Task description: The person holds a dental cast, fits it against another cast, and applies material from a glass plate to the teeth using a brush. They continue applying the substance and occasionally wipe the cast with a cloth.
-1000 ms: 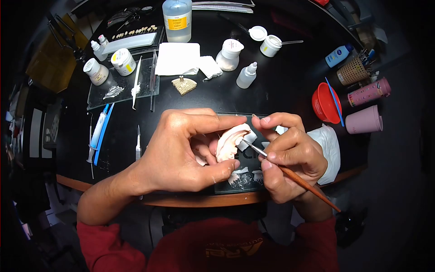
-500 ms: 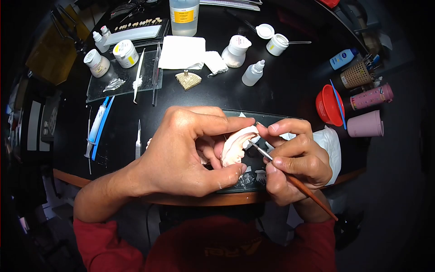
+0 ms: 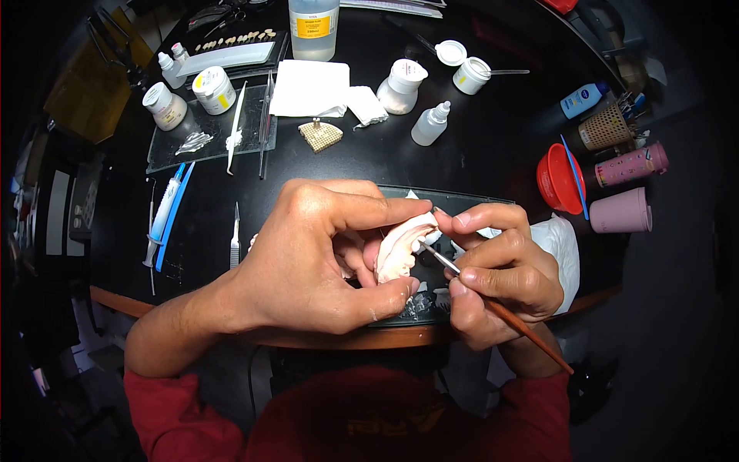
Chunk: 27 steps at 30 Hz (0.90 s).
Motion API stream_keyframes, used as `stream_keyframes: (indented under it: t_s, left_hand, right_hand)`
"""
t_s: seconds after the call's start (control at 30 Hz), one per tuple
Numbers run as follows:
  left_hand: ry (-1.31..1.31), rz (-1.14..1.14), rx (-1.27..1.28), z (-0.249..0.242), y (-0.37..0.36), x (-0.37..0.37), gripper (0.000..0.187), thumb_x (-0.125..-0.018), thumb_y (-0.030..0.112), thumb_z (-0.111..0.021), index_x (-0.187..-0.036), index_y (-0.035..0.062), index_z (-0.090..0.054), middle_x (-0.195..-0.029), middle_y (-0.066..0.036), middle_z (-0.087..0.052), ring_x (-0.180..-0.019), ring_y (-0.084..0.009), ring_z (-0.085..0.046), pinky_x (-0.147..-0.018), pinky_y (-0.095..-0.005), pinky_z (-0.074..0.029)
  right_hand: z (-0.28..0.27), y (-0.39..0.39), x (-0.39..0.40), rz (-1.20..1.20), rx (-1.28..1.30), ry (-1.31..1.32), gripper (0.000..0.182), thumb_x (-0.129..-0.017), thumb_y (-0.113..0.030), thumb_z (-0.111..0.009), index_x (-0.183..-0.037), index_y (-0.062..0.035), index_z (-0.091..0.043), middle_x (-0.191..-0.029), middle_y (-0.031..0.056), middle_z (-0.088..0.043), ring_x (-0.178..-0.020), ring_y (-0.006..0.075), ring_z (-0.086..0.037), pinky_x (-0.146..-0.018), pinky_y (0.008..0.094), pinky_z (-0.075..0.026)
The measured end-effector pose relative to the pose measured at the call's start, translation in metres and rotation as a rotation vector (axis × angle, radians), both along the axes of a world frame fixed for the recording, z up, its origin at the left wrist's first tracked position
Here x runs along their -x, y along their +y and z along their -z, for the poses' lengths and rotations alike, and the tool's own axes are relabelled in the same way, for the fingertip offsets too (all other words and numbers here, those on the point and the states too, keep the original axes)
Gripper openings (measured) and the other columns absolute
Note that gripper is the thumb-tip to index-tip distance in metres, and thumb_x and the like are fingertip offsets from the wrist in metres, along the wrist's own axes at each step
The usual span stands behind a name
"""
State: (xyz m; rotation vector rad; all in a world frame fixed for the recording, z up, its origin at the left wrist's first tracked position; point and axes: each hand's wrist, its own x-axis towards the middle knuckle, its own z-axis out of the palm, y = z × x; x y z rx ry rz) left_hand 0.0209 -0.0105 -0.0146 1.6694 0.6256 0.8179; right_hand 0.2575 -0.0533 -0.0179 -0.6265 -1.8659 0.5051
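A pale pink dental cast (image 3: 397, 251), curved like an arch, is held between the thumb and fingers of my left hand (image 3: 315, 258). My right hand (image 3: 504, 277) grips a thin brush (image 3: 508, 317) with a brown wooden handle and metal ferrule. The brush's tip touches or nearly touches the whitish teeth along the cast's inner right side. My right index fingertip rests near the cast's upper end, close to my left index fingertip. Under both hands lies a dark glass plate (image 3: 481, 202) with white bits on it. Part of the cast is hidden by my left fingers.
A glass slab (image 3: 165, 150) with smeared white paste and tools lies at the upper left. Jars, a dropper bottle (image 3: 429, 123), white tissues (image 3: 309, 88) and a honeycomb tray (image 3: 319, 137) stand beyond my hands. To the right are a red bowl (image 3: 556, 181) and pink cups (image 3: 620, 210).
The brush tip has shifted slightly left and down along the cast, with my right hand moving a little. My left hand and the cast look nearly still.
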Motion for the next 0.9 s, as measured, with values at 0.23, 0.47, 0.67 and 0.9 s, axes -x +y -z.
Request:
stream_keyframes:
  t_s: [0.23,0.47,0.67,0.9]
  left_hand:
    - [0.068,-0.04,-0.132,-0.001,0.0,0.0,0.059,-0.07,0.011,-0.084,-0.125,-0.0078,-0.072,-0.083,-0.009,-0.069,-0.069,-0.0091,-0.062,-0.059,-0.0232,-0.047]
    - [0.154,-0.068,-0.276,-0.005,0.0,0.001,0.057,-0.065,0.011,-0.081,-0.118,-0.0087,-0.075,-0.08,-0.011,-0.07,-0.066,-0.0124,-0.066,-0.057,-0.025,-0.049]
    - [0.175,-0.043,-0.291,-0.008,0.003,0.002,0.058,-0.063,0.012,-0.082,-0.117,-0.0085,-0.075,-0.08,-0.011,-0.07,-0.066,-0.0127,-0.067,-0.057,-0.0252,-0.051]
    - [0.178,-0.027,-0.27,-0.008,0.003,0.003,0.056,-0.064,0.011,-0.081,-0.117,-0.0087,-0.075,-0.081,-0.011,-0.07,-0.065,-0.0104,-0.066,-0.056,-0.0224,-0.051]
  right_hand:
    - [0.0,0.001,0.0,-0.005,0.0,-0.008,0.025,-0.068,0.01,-0.072,-0.09,-0.0007,-0.067,-0.081,0.011,-0.067,-0.102,0.0381,-0.07,-0.079,0.0418,-0.063]
    - [0.0,0.0,0.004,0.002,0.019,-0.034,0.024,-0.065,0.011,-0.073,-0.085,-0.0006,-0.066,-0.08,0.0104,-0.066,-0.101,0.0376,-0.071,-0.077,0.0408,-0.063]
    - [0.001,0.001,0.006,0.009,0.019,-0.044,0.024,-0.064,0.012,-0.071,-0.084,-0.0001,-0.066,-0.08,0.0101,-0.066,-0.1,0.0368,-0.072,-0.076,0.0407,-0.063]
    - [0.0,-0.001,0.008,-0.002,0.016,-0.066,0.024,-0.065,0.012,-0.071,-0.085,0.0001,-0.067,-0.08,0.0101,-0.067,-0.099,0.037,-0.072,-0.076,0.04,-0.064]
